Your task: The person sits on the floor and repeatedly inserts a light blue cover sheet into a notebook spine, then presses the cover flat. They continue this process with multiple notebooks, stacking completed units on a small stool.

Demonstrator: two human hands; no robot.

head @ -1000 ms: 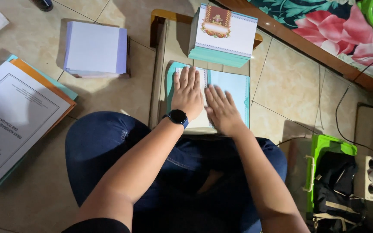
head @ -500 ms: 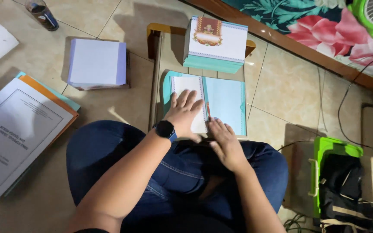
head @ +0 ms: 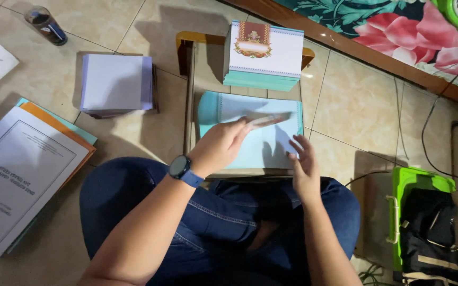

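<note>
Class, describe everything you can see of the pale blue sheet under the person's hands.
The pale blue sheet looks like thin card or paper, teal along its left and top edges with a fine decorative border. It lies flat on a small wooden table, below a stack of similar cards. The left hand lifts a blurred leaf over it; the right hand rests fingertips on its right side.

Dim indoor light falls from above, casting soft shadows on the floor [head: 345, 106]. The left hand [head: 221, 145] and its sheet [head: 263, 119] are motion-blurred; the rest stays fairly sharp

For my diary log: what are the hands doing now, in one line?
left hand: lifting blurred sheet | right hand: on teal paper | card stack: behind
</note>
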